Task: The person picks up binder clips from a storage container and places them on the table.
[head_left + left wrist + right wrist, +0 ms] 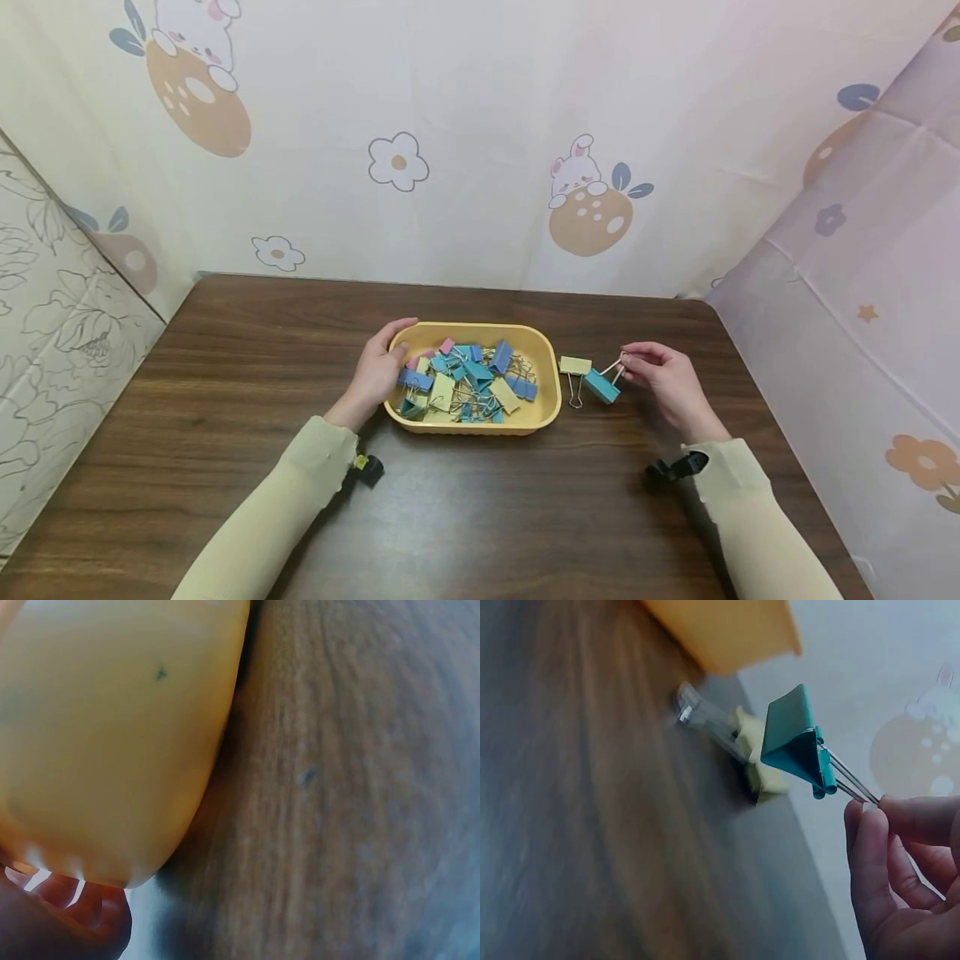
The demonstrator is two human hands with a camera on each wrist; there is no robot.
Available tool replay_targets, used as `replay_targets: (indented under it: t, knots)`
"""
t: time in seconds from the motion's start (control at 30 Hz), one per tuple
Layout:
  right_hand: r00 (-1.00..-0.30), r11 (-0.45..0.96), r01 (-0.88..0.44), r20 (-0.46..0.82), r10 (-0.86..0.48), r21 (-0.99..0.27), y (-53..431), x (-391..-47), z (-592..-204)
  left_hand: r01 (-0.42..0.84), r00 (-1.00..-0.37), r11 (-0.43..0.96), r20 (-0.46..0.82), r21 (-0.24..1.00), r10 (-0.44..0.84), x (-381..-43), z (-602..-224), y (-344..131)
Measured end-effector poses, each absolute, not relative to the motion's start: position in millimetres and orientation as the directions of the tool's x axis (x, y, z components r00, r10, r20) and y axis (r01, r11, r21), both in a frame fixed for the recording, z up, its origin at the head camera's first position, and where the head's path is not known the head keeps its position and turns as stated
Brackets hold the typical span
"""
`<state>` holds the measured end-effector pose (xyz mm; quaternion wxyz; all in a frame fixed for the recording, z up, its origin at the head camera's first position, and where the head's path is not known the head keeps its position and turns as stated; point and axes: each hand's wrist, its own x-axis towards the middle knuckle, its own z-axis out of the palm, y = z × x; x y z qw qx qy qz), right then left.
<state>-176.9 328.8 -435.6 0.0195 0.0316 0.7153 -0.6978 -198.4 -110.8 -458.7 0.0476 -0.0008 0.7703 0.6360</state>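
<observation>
So on my head feed I've got the right grip (667,383) right of centre, pinching a teal clip (602,386) by the ends of its wire handles (851,777), and that's what bugs me. Those ends are skinny, so the body could swivel or the whole thing could ping out of my fingertips. A yellow clip (575,365) lies on the table (480,517) between it and the tub (557,393); can't tell if they touch, but a low sweep left could snag it. The left grip (375,371) is pinching the tub's left end mid-frame, so one careless tug there might tip it and spill the clip pile (477,375), whose jumbled handles could easily tangle too.
</observation>
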Motion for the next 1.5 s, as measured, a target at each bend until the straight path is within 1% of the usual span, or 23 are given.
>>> replay_targets:
  t: [0.1, 0.2, 0.27, 0.37, 0.43, 0.5, 0.67, 0.83, 1.0, 1.13, 1.27, 1.33, 1.5]
  knots:
    - [-0.994, 0.059, 0.109, -0.107, 0.027, -0.992, 336.5, -175.9, -442.7, -0.059, -0.996, 0.193, -0.071, 0.979, 0.058, -198.5, -457.9, -110.9]
    - [-0.992, 0.172, 0.127, -0.124, 0.033, -0.977, 340.6, -175.1, -448.3, -0.055, -0.996, 0.193, -0.067, 0.98, 0.059, -198.6, -457.7, -111.0]
    - [-0.992, 0.306, 0.129, -0.121, 0.045, -0.943, 341.1, -174.3, -450.2, -0.055, -0.996, 0.196, -0.068, 0.979, 0.06, -198.7, -457.9, -110.8]
    - [-0.993, 0.551, 0.114, -0.09, 0.071, -0.827, 340.0, -172.8, -450.2, -0.062, -0.996, 0.202, -0.075, 0.977, 0.057, -198.9, -458.1, -110.2]
    - [-0.995, 0.668, 0.102, -0.065, 0.081, -0.737, 338.4, -171.6, -448.7, -0.067, -0.995, 0.201, -0.08, 0.977, 0.058, -198.7, -458.1, -109.7]
    - [-0.997, 0.735, 0.08, -0.037, 0.074, -0.673, 336.0, -169.9, -446.3, -0.066, -0.995, 0.203, -0.079, 0.977, 0.058, -198.5, -458.0, -109.3]
    - [-0.996, 0.772, -0.064, 0.089, -0.01, -0.632, 317.4, -166.6, -437.0, -0.056, -0.996, 0.21, -0.07, 0.976, 0.061, -197.7, -458.8, -110.1]
    - [-0.973, 0.704, -0.224, 0.201, -0.117, -0.674, 277.9, -162.4, -419.7, -0.047, -0.996, 0.199, -0.06, 0.979, 0.061, -197.2, -459.2, -111.3]
    - [-0.918, 0.632, -0.397, 0.293, -0.268, -0.666, 235.6, -157.4, -407.0, -0.045, -0.996, 0.203, -0.058, 0.978, 0.062, -197.4, -459.2, -111.4]
    - [-0.896, 0.592, -0.437, 0.273, -0.35, -0.677, 208.8, -156.5, -404.9, -0.043, -0.996, 0.203, -0.057, 0.978, 0.063, -198.1, -459.5, -111.5]
    - [-0.885, 0.577, -0.434, 0.208, -0.416, -0.692, 189.7, -159.2, -408.2, -0.052, -0.996, 0.184, -0.065, 0.982, 0.069, -197.7, -458.8, -111.9]
    - [-0.878, 0.606, -0.439, 0.175, -0.445, -0.663, 182.4, -161.0, -410.9, -0.059, -0.995, 0.174, -0.071, 0.983, 0.069, -197.4, -458.8, -111.9]
    - [-0.884, 0.735, -0.431, 0.081, -0.461, -0.523, 169.3, -163.7, -414.8, -0.059, -0.995, 0.18, -0.072, 0.982, 0.067, -196.6, -458.7, -111.8]
